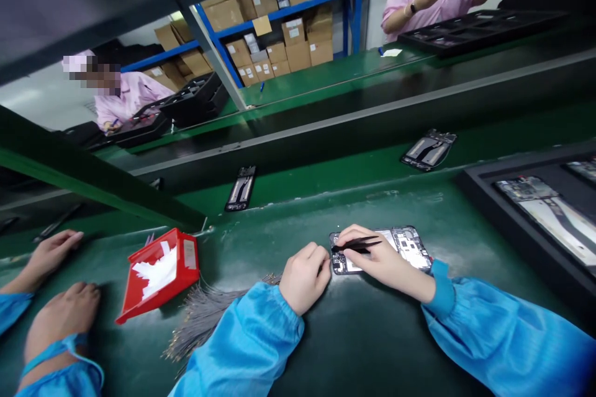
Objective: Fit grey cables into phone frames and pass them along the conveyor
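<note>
An opened phone (411,248) lies on the green bench in front of me, its circuit board and inner parts exposed. My right hand (379,260) rests over it, pinching black tweezers (361,243) whose tips point at the phone's left end. Beside that same end, my left hand (305,276) is closed with curled fingers; what it grips, if anything, is hidden. A bundle of thin grey cables (200,316) with brass-coloured ends lies left of my left hand, partly under my blue sleeve.
A red bin (185,270) with white strips stands left of the cables. A co-worker's hands (65,316) rest at far left. Two opened phones (241,188) (429,150) lie behind. A black tray (484,198) with phones is at right. A green post (102,173) rises at left.
</note>
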